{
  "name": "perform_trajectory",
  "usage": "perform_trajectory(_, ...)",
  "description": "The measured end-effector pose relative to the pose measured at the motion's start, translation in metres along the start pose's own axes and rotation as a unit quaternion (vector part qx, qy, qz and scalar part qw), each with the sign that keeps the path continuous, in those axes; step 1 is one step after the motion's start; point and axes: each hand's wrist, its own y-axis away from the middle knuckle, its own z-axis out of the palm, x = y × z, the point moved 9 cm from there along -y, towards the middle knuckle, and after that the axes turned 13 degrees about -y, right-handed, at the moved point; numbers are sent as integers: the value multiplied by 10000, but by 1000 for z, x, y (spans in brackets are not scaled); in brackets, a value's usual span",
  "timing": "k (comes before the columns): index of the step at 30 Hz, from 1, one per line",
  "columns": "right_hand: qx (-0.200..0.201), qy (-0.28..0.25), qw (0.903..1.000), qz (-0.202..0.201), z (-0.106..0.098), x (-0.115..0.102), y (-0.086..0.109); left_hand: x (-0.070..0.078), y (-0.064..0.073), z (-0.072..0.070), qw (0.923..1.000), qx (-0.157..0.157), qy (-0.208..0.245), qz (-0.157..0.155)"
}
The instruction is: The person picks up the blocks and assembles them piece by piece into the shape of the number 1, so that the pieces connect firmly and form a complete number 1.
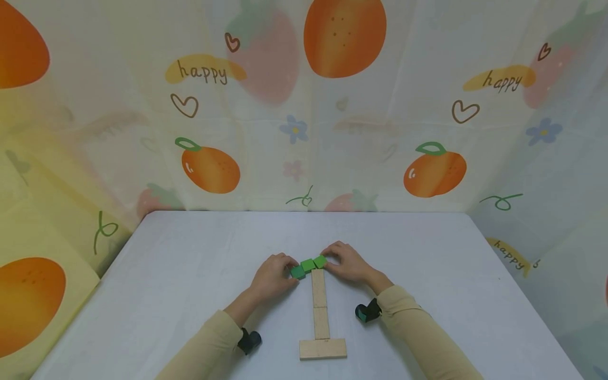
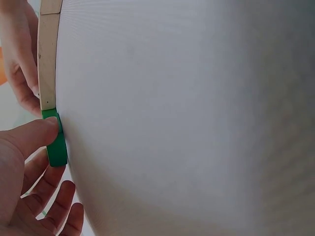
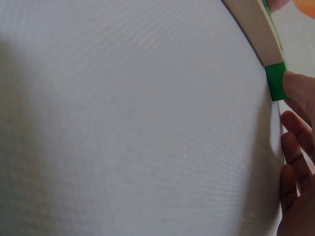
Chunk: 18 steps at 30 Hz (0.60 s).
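Note:
Three green blocks form a slanting row at the far end of a line of wooden blocks. My left hand [image 1: 274, 276] pinches the darker green block [image 1: 297, 272] at the row's left end, its thumb [image 2: 37, 133] pressed on the near face in the left wrist view. At the right end, my right hand [image 1: 350, 264] grips another green block [image 1: 320, 262] between thumb and fingers. Between them lies the middle green block [image 1: 307, 265]. Just below the row, the upper wooden block [image 1: 319, 288] runs toward me, end to end with a second wooden block [image 1: 321, 323].
Nearest me, a third wooden block [image 1: 323, 349] lies crosswise under the upright pair, making an upside-down T. All rest on a white table [image 1: 180, 253]. A fruit-printed cloth [image 1: 332, 105] hangs behind the table's far edge. Dark wrist cameras [image 1: 368, 311] sit close to the tabletop.

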Motion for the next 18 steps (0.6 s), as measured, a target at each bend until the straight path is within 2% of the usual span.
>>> perform_trajectory(18, -32, 12, 9999, 109, 0, 2, -1, 2, 2, -3, 10000, -19, -23, 59)
